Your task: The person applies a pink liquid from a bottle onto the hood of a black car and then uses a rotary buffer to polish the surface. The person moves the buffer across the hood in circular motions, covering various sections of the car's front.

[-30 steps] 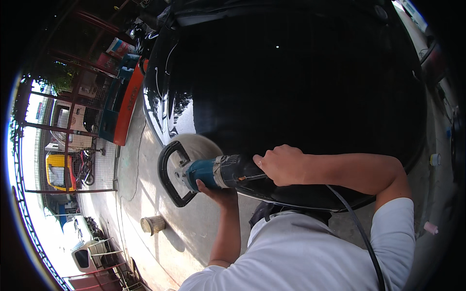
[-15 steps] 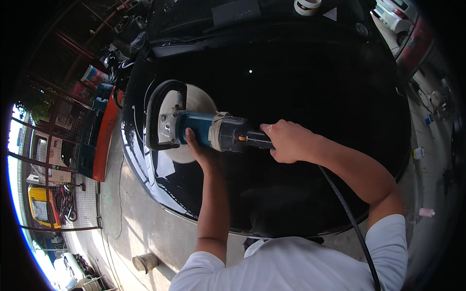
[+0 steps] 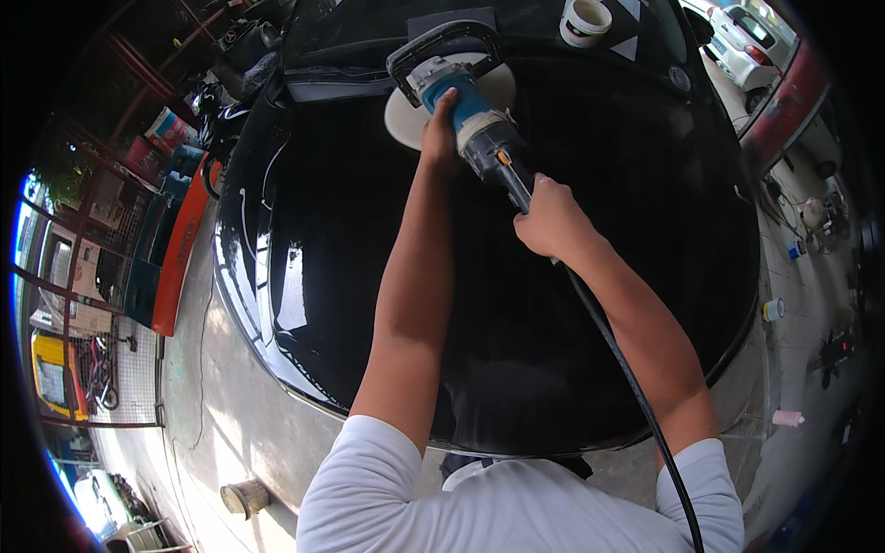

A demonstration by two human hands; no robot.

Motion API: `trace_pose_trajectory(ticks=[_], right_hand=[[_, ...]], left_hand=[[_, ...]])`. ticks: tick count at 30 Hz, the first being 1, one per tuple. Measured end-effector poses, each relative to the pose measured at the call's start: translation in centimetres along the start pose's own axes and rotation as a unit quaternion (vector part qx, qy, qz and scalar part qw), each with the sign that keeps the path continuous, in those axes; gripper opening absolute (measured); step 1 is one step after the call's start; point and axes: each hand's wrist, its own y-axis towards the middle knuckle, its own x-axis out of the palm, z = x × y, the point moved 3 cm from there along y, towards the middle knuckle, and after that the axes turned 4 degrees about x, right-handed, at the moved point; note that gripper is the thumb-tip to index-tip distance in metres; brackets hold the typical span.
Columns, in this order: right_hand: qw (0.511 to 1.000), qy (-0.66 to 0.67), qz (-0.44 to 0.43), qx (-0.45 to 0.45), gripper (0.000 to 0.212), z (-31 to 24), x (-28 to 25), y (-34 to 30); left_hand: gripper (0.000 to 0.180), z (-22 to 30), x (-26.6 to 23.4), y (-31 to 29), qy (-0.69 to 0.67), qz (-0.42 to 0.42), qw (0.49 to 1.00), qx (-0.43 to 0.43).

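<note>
A blue-and-black polisher (image 3: 472,100) lies slantwise over the far part of a glossy black car hood (image 3: 636,157). Its wide white pad (image 3: 402,122) rests against the surface, near the base of the windshield. My left hand (image 3: 441,136) is wrapped around the blue body, thumb on top and the other fingers hidden beneath. Around the rear handle my right hand (image 3: 555,221) is closed. A black loop handle (image 3: 406,57) at the polisher's head is untouched. From the rear handle a black cord (image 3: 616,341) runs back past my right arm.
A white tub (image 3: 584,24) stands beyond the hood at the far right. An orange-and-teal panel (image 3: 175,258) is left of the car. On the floor are a short cylinder (image 3: 244,499), a small can (image 3: 773,310) and a pink roll-shaped thing (image 3: 788,418).
Both hands have carried the polisher from the hood's left side to its far middle. It has turned from nearly crosswise to slanting away from me, and my arms reach farther out.
</note>
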Motion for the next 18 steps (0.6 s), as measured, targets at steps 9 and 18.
trace_pose_trajectory(ticks=[9,18], right_hand=[[0.980,-0.116,-0.084,-0.136,0.062,7.5,0.9,-10.0],[0.897,-0.220,-0.237,-0.301,0.052,11.1,4.2,-19.5]], left_hand=[[0.071,-3.6,0.3,-21.7,-0.059,0.136,0.970,0.192],[0.080,-7.4,-0.2,-47.4,-0.086,0.248,0.946,0.188]])
